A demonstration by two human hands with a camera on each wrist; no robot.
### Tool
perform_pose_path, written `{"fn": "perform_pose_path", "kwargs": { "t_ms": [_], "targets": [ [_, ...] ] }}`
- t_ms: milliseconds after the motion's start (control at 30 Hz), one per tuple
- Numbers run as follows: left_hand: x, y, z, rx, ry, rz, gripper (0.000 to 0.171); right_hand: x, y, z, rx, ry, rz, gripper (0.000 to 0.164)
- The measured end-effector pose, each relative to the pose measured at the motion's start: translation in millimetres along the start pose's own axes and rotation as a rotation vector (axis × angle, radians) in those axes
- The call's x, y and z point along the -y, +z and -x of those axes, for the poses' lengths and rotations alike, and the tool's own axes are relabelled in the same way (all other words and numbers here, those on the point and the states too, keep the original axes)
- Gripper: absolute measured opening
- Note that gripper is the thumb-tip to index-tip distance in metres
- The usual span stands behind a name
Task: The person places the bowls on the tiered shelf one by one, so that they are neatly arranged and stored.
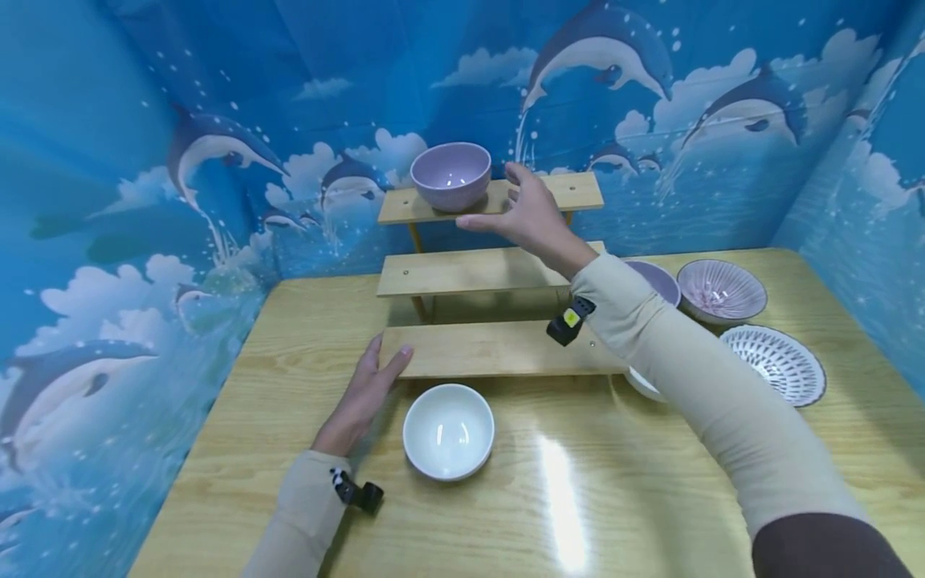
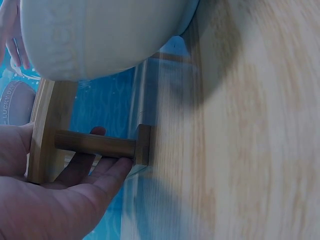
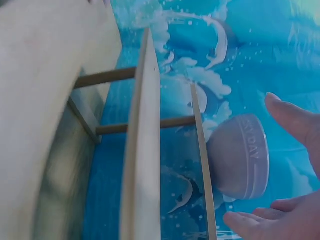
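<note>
**A:** ok so what's being held by the right hand (image 1: 531,213) up there? the purple bowl (image 1: 451,178)?

**B:** nope, nothing's being gripped on that side. Thumb and fingers are being spread well apart, and in the right wrist view some backdrop is being shown between them and the bowl, so no contact is being made as far as can be seen.

**A:** gotcha. and where's the bowl being carried?

**B:** on the top shelf (image 1: 574,191), nearer its left end, upright with the rim up. Measured from the right hand, it's being placed just to the left. The thumb is being held out by the shelf's front edge, the fingers farther back. Imo everything's being hinged on that small leftward gap. No long axis is being offered by a round bowl; the shelf's is being run left to right.

**A:** could the left hand (image 1: 364,393) be nearer?

**B:** not even close. It's being used down at the lowest shelf (image 1: 491,349): the left end is being gripped, thumb on top, fingers underneath by the leg (image 2: 95,144). Just right of that hand, a white bowl (image 1: 449,432) is being supported by the table (image 1: 325,337), in front of that shelf's front edge.
</note>
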State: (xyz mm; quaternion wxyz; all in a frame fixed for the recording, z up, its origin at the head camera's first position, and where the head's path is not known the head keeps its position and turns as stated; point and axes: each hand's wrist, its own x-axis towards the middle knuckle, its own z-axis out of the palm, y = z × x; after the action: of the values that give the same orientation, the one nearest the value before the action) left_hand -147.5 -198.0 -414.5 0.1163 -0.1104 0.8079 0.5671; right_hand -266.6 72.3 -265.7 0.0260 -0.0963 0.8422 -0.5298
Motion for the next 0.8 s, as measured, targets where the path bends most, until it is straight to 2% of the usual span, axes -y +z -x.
{"fn": "perform_pose_path", "kwargs": {
  "t_ms": [233, 367, 600, 800],
  "targets": [
    [-2.0, 0.0, 1.7, -0.008, -0.009, -0.018, 0.093, -22.6, -12.0, 52.0, 0.052, -0.097, 0.012, 0.110],
    [-1.8, 0.0, 1.4, -0.006, -0.009, -0.016, 0.093, -35.0, -12.6, 86.2, 0.085, -0.117, -0.009, 0.106],
    [-1.5, -0.2, 1.3, -0.003, -0.006, -0.012, 0.093, -58.8, 0.3, 144.9, 0.130, -0.195, 0.007, 0.098],
    [-0.7, -0.3, 0.5, -0.007, -0.013, -0.011, 0.095, -79.7, 16.9, 179.6, 0.153, -0.271, -0.005, 0.095]
  ]
}}
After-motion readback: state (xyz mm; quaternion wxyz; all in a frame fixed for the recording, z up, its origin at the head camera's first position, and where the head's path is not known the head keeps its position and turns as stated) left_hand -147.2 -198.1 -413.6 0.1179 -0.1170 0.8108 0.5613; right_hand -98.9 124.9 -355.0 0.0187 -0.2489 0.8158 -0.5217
